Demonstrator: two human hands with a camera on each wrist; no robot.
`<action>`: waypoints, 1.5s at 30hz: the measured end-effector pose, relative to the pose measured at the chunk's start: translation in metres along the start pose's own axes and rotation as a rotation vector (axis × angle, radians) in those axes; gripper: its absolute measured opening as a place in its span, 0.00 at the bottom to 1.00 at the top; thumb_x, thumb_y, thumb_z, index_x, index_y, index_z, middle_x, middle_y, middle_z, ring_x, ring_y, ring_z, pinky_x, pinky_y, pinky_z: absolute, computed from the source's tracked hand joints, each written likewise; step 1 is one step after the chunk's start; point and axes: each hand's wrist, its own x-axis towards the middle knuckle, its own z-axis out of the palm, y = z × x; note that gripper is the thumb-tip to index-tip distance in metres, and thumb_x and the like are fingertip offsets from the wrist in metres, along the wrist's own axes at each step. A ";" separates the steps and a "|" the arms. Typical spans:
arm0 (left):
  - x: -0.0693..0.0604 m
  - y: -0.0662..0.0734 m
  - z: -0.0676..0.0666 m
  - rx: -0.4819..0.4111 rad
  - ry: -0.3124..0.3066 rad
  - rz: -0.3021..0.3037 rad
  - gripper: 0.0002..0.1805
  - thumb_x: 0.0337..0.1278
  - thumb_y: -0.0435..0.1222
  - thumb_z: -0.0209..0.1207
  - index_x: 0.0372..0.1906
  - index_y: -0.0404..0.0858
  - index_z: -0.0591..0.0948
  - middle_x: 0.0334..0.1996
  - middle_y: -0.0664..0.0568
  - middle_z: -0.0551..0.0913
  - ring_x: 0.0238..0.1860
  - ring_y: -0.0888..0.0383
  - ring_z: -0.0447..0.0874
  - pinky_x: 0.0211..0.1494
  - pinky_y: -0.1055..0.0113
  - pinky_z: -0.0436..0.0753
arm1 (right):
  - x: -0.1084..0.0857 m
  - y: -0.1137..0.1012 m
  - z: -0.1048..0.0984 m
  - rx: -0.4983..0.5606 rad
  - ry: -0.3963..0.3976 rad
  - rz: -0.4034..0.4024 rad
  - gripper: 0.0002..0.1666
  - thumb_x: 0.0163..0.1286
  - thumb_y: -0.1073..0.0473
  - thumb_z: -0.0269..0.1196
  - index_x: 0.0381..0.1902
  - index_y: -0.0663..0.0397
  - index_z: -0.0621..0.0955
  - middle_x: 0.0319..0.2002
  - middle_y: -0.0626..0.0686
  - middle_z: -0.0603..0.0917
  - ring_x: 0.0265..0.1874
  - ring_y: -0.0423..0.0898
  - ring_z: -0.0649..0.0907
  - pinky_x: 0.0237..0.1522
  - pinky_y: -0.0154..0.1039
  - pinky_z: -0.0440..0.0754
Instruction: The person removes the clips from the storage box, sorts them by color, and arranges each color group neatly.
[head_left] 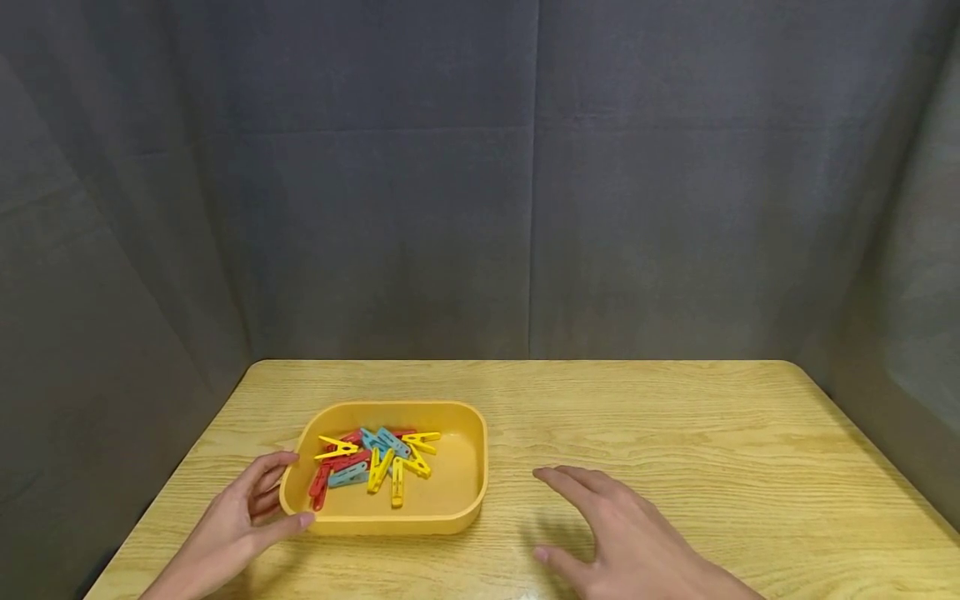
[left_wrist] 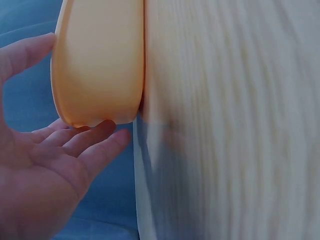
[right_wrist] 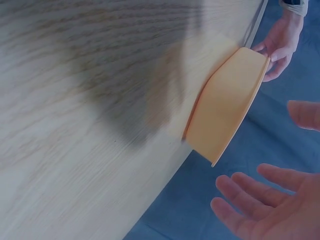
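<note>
A yellow plastic tray (head_left: pixel 390 525) with rounded corners sits on the left part of the table, holding several red, blue and yellow clothespins (head_left: pixel 397 482) heaped toward its left side. At the tray's left end is my left hand (head_left: pixel 240 517), its thumb at the near rim and its relaxed fingers touching the end wall. In the left wrist view the palm of that hand (left_wrist: pixel 50 165) stays apart from the tray wall (left_wrist: pixel 100 65). To the right of the tray, my right hand (head_left: pixel 626 533) hovers over the table with fingers extended, thumb spread, and nothing held.
The wood-grained table (head_left: pixel 712 433) has rounded far corners. Dark grey cloth (head_left: pixel 390 208) hangs behind it and along both sides. Blue cloth (right_wrist: pixel 272 130) shows past the table edge in the wrist views.
</note>
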 end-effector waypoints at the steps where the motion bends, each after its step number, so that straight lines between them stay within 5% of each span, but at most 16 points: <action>1: 0.000 0.001 0.001 -0.001 -0.001 0.000 0.45 0.60 0.40 0.76 0.75 0.34 0.64 0.72 0.35 0.72 0.67 0.42 0.78 0.56 0.77 0.80 | 0.001 -0.001 0.000 0.008 -0.010 0.002 0.41 0.69 0.31 0.69 0.74 0.42 0.76 0.67 0.47 0.80 0.65 0.51 0.79 0.61 0.58 0.81; 14: 0.001 0.007 0.008 -0.019 -0.024 -0.062 0.46 0.58 0.41 0.77 0.75 0.35 0.64 0.73 0.36 0.72 0.67 0.45 0.79 0.59 0.66 0.84 | 0.014 -0.011 -0.001 0.087 -0.111 -0.020 0.39 0.71 0.36 0.69 0.73 0.46 0.76 0.68 0.48 0.79 0.66 0.49 0.78 0.63 0.59 0.80; 25: 0.001 0.012 0.015 -0.101 -0.042 -0.016 0.44 0.57 0.36 0.77 0.73 0.34 0.65 0.70 0.36 0.75 0.63 0.48 0.82 0.54 0.70 0.85 | 0.020 -0.017 0.000 0.076 -0.131 -0.071 0.37 0.73 0.37 0.67 0.73 0.46 0.77 0.67 0.47 0.79 0.66 0.48 0.78 0.63 0.57 0.80; 38: 0.004 0.015 0.016 -0.112 -0.063 -0.068 0.45 0.57 0.37 0.78 0.74 0.35 0.65 0.71 0.36 0.73 0.65 0.45 0.80 0.56 0.64 0.86 | 0.034 -0.030 0.000 0.075 -0.178 -0.086 0.35 0.72 0.42 0.69 0.71 0.48 0.78 0.66 0.48 0.80 0.65 0.47 0.79 0.64 0.54 0.80; 45: 0.004 0.016 0.014 -0.113 -0.067 -0.079 0.44 0.54 0.37 0.79 0.72 0.37 0.67 0.71 0.37 0.74 0.66 0.45 0.80 0.57 0.65 0.86 | 0.052 -0.039 0.001 0.036 -0.108 -0.200 0.32 0.68 0.50 0.72 0.66 0.54 0.81 0.59 0.51 0.84 0.58 0.46 0.83 0.58 0.48 0.85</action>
